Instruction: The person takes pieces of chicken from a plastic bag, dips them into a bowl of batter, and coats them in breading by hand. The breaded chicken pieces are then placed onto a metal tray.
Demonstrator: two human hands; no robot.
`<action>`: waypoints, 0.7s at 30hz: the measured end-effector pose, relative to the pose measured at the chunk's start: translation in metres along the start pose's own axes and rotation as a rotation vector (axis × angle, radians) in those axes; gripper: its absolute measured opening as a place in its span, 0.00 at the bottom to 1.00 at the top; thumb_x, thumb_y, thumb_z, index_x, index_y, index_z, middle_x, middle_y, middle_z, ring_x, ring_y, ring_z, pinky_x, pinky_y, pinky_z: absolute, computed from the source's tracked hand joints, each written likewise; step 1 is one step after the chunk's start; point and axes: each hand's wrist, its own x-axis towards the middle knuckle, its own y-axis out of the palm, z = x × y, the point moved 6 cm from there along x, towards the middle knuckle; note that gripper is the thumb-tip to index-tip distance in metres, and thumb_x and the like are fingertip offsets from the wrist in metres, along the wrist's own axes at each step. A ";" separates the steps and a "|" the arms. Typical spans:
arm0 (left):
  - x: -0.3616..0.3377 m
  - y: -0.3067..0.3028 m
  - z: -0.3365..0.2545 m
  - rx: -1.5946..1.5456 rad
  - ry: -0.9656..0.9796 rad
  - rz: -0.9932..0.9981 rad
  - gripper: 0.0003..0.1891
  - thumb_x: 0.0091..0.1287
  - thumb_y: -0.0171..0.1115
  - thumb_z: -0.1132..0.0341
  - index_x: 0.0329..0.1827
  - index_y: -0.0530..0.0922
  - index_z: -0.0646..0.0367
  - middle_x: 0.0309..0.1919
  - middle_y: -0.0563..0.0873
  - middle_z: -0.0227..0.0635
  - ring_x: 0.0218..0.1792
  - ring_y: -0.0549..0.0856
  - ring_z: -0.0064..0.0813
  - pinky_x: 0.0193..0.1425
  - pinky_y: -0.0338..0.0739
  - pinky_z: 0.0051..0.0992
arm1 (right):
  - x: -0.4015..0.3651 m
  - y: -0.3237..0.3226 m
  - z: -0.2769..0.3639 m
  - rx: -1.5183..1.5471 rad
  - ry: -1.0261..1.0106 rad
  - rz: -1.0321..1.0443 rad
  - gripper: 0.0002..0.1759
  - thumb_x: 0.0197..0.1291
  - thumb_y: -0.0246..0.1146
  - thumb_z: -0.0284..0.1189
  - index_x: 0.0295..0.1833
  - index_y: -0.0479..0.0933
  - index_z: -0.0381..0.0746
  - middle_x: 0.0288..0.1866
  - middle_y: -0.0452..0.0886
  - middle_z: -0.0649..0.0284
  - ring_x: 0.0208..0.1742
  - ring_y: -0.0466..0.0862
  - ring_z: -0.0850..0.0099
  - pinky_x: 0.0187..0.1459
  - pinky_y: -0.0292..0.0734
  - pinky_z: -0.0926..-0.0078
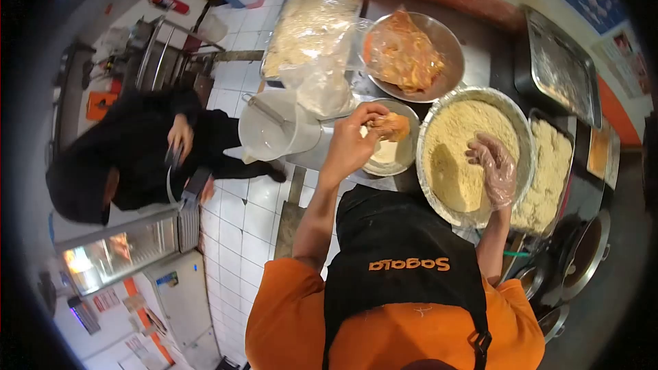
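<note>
My bare left hand [353, 144] grips a piece of raw, orange-marinated meat [391, 126] over a small bowl [410, 151] with pale, cream-coloured contents. My right hand [495, 168], in a clear plastic glove, hangs above the right side of a large round metal basin [425, 181] of pale breading flour [456, 137]. Its fingers are loosely curled and apart, with nothing visible in them. Behind the small bowl, a metal bowl [452, 44] holds a plastic bag of marinated meat pieces [404, 55].
Left of the small bowl stands a white plastic pitcher [264, 140] with a whisk-like tool inside. A flour-filled tray [312, 17] lies behind it. Breaded pieces fill a tray [541, 192] at right, near an upturned metal pan [562, 68]. Another person [137, 157] stands at left.
</note>
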 end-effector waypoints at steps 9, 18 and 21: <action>0.008 0.021 0.035 0.477 0.200 0.195 0.06 0.59 0.69 0.74 0.40 0.86 0.60 0.36 0.90 0.41 0.38 0.88 0.36 0.44 0.82 0.32 | -0.015 -0.029 -0.014 0.017 -0.008 -0.103 0.18 0.74 0.61 0.32 0.61 0.76 0.31 0.48 0.86 0.55 0.47 0.87 0.69 0.47 0.82 0.72; -0.004 0.048 0.079 0.631 0.189 0.561 0.05 0.60 0.67 0.67 0.34 0.88 0.57 0.31 0.89 0.43 0.33 0.88 0.46 0.41 0.82 0.39 | -0.012 -0.033 -0.019 0.023 0.000 -0.090 0.17 0.73 0.61 0.30 0.60 0.77 0.30 0.47 0.87 0.56 0.46 0.87 0.69 0.47 0.82 0.72; 0.012 0.019 0.061 0.360 -0.097 0.402 0.05 0.59 0.68 0.70 0.35 0.88 0.60 0.31 0.89 0.47 0.32 0.88 0.46 0.40 0.82 0.38 | -0.002 -0.035 -0.020 0.000 0.007 -0.098 0.17 0.73 0.61 0.31 0.60 0.77 0.31 0.47 0.87 0.57 0.46 0.87 0.70 0.47 0.82 0.72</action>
